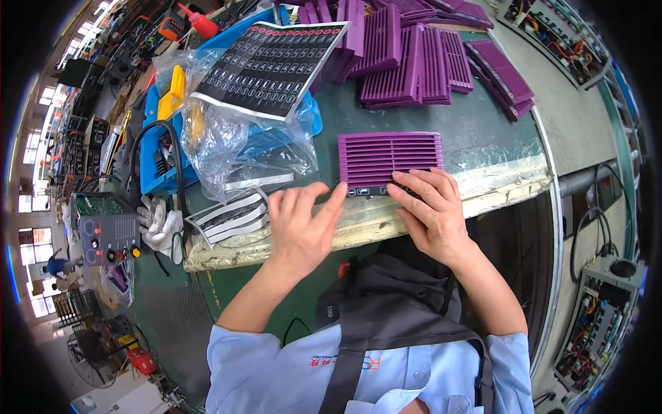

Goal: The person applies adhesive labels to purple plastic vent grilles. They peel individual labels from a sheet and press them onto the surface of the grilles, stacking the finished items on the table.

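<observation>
Workbench, worn green, carries a heap of purple panels at its far side. One purple grille lies flat near the front edge, apart from the heap. The left hand sits at its near left corner, thumb and fingers spread; the right hand rests fingertips, slightly apart, over its near right. A dark label strip runs along its near edge.

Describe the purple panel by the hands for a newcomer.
On the green-topped workbench, find the heap of purple panels. Below it in view lies the slatted panel, left hand and right hand at its near edge. Unlike those, it lies apart.
</observation>
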{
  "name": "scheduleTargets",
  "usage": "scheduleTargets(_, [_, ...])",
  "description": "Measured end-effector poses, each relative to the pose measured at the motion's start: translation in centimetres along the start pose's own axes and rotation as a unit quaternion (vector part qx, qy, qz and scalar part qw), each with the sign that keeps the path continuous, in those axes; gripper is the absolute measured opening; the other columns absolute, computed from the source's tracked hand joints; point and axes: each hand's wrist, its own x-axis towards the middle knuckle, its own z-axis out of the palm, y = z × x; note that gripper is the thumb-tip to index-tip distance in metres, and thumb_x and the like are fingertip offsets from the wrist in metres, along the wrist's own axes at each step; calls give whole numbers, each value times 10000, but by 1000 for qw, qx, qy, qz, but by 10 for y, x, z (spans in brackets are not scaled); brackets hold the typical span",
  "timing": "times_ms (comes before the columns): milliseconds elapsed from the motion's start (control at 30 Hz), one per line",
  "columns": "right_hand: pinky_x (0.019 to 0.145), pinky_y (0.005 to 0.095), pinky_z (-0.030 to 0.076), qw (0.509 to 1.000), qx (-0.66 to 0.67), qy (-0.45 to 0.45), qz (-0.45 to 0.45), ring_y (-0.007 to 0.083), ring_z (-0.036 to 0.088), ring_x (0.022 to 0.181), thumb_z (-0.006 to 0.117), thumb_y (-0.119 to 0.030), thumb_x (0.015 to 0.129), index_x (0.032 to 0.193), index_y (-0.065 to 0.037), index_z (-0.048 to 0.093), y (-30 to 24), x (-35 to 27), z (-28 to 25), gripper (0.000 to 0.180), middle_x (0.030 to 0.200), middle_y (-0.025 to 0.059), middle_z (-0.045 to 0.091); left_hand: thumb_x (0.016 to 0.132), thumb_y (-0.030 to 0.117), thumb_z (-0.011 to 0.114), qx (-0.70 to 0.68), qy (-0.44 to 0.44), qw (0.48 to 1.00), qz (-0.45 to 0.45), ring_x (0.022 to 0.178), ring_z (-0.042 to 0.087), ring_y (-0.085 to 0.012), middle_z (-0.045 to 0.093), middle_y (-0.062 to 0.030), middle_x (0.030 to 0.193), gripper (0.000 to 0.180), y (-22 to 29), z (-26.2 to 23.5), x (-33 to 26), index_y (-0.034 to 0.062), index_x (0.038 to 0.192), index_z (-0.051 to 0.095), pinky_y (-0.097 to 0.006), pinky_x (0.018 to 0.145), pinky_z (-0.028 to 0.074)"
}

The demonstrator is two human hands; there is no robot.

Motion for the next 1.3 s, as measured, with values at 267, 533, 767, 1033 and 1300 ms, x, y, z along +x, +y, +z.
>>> scheduleTargets(267, [1096,484,318,996,57,-1,66,326,432,1309,831,-236,693,1317,-112,582,12,12,-19,683,1409,124,494,861,95,703,-190,26,976,-105,846,597,-269,662,-133,1005,377,7,17,-6,-5,1218,634,-392,772,456])
scheduleTargets(533, [1128,493,319,992,64,-57,96,403,348,1370,903,-289,603,1359,-111,494,42,22,-29,878,1384,183,426,925,72,618,-288,75,941,-162,865,597,-260,676,-167,1063,414,22,27,-1,-35,1320,552,-362,767,488])
scheduleTargets(767, [1061,449,391,975,-32,209,66,369,446,1240,939,-374,512,1275,-50,557,74,36,-50,913,1228,178,509,928,50,596,-311,90,932,-160,995,609,-252,624,-179,1269,583,16,29,-8,-14,1464,376,-364,863,481])
scheduleTargets(1033, [1043,509,417,891,-255,97,364,463,464,1269,783,-677,651,1499,-177,388,223,35,-84,1061,1392,254,481,905,45,636,-255,72,956,-124,993,623,-247,629,-170,1257,549,19,33,-1,-3,1420,450,-353,885,472])
scheduleTargets(1300, [1116,479,341,926,-264,194,186,448,374,1383,811,-492,723,1490,-88,392,164,35,-68,963,1491,247,411,859,41,676,-233,70,966,-88,1160,574,-339,587,-166,1316,515,11,34,2,48,1356,543,-426,977,454])
